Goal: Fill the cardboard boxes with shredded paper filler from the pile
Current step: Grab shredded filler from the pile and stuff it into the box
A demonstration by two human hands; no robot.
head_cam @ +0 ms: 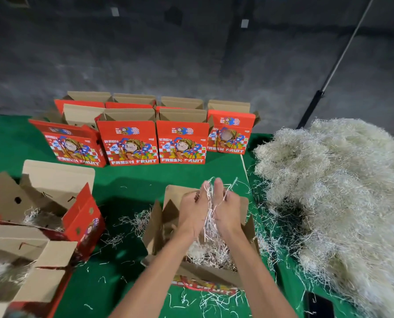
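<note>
Filling step under way: left hand (pixel 192 212) and right hand (pixel 228 210), palms together, pressing a tuft of shredded paper (pixel 208 216) over the open box (pixel 202 260) near the desk's front edge. Next: part palms, drop it, reach to the pile (pixel 340 191) at the right edge.

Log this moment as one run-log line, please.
left hand + right hand: press shredded paper between palms | over open box | pile at right

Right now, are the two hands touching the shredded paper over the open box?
Touching. The head view shows the left hand and right hand pressing shredded paper between them above the open box.
</note>
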